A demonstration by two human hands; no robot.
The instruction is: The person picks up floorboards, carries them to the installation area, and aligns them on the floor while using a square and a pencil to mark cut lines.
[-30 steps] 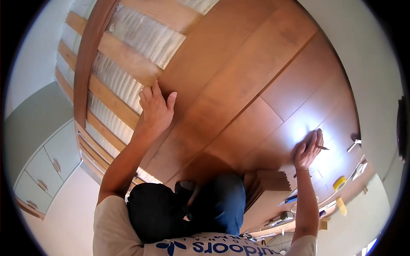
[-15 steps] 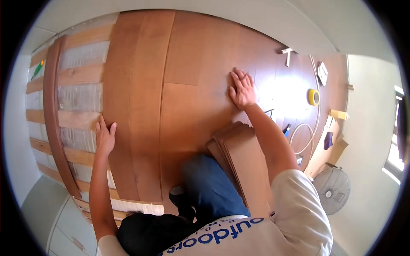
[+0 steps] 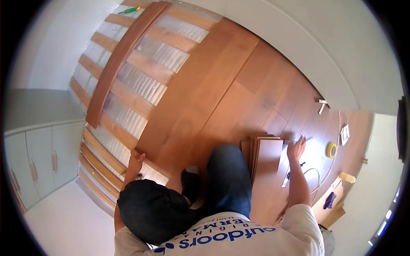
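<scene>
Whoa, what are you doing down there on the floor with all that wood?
A person is crouching over brown planks. The left grip is at the planks' left edge, and the right grip is just right of a stack of more planks. I can't tell if either holds anything. Left of the laid planks, wooden slats show, with one long board lying across them. A yellow roll lies to the right.

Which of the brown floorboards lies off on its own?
The long floorboard at the upper left: it lies across the bare wooden battens, apart from both the laid flooring and the stack of boards.
</scene>
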